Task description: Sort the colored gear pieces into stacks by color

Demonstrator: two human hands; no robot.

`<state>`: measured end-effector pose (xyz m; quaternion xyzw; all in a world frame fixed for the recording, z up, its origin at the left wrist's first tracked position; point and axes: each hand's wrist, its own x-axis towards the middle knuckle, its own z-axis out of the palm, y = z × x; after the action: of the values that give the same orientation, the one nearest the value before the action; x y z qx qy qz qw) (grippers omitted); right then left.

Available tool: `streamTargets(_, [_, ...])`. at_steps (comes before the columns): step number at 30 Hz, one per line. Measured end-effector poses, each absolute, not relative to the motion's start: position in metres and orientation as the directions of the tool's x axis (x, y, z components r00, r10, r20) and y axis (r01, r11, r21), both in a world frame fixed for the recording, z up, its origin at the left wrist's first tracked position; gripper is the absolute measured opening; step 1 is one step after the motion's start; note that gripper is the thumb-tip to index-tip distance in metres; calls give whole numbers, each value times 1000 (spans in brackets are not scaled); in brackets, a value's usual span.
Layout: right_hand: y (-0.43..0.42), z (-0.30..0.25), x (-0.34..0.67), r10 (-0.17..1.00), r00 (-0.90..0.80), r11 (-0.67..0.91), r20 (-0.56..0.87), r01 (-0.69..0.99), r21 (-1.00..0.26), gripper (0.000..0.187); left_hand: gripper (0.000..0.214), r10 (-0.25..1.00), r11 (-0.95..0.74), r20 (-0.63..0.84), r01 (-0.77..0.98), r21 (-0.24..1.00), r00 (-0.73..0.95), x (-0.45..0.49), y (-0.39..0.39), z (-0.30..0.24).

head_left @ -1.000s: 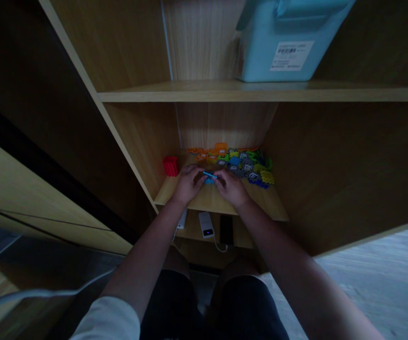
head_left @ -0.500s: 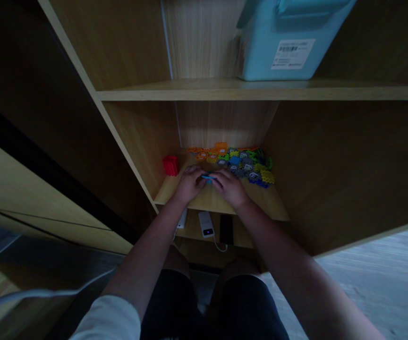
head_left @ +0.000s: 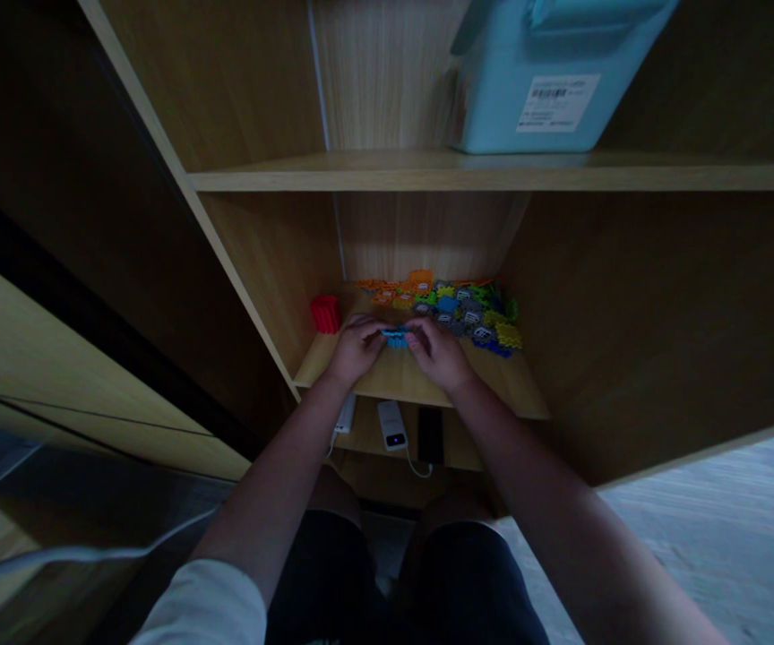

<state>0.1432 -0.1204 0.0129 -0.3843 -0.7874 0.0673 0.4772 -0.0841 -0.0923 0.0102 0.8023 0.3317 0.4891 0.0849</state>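
Both my hands reach into a wooden shelf compartment [head_left: 400, 381]. My left hand [head_left: 355, 347] and my right hand [head_left: 437, 351] pinch the two ends of a small blue toothed plastic piece [head_left: 397, 337] held between them just above the shelf board. Behind it lies a pile of colourful interlocking plastic pieces [head_left: 458, 309] in orange, green, grey, blue and yellow. A red block of stacked pieces [head_left: 324, 313] stands at the left of the compartment, beside my left hand.
A pale blue plastic box with a white label [head_left: 548, 76] sits on the shelf above. On the lower shelf lie a white power bank with a cable [head_left: 391, 424] and a dark phone [head_left: 430, 435]. My knees are below. Floor shows at the right.
The hands stayed together on the blue piece, shifting it slightly; the piece now shows more fully between the fingertips.
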Motion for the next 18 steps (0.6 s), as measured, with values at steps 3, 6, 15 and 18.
streamTargets(3, [-117, 7, 144, 734, -223, 659, 642, 462, -593, 26, 23, 622, -762, 719, 451, 465, 310, -84, -93, 11])
streamTargets(6, [-114, 4, 143, 772, -211, 630, 599, 381, -677, 27, 26, 639, -749, 706, 454, 482, 306, -84, -94, 13])
streamTargets(15, [-109, 0, 143, 801, -166, 595, 575, 327, -734, 33, 35, 705, -691, 665, 452, 564, 249, -84, -91, 8])
streamTargets(18, [-104, -1, 146, 802, -58, 550, 594, 461, -697, 35, 49, 740, -661, 642, 393, 640, 200, -82, -85, -1])
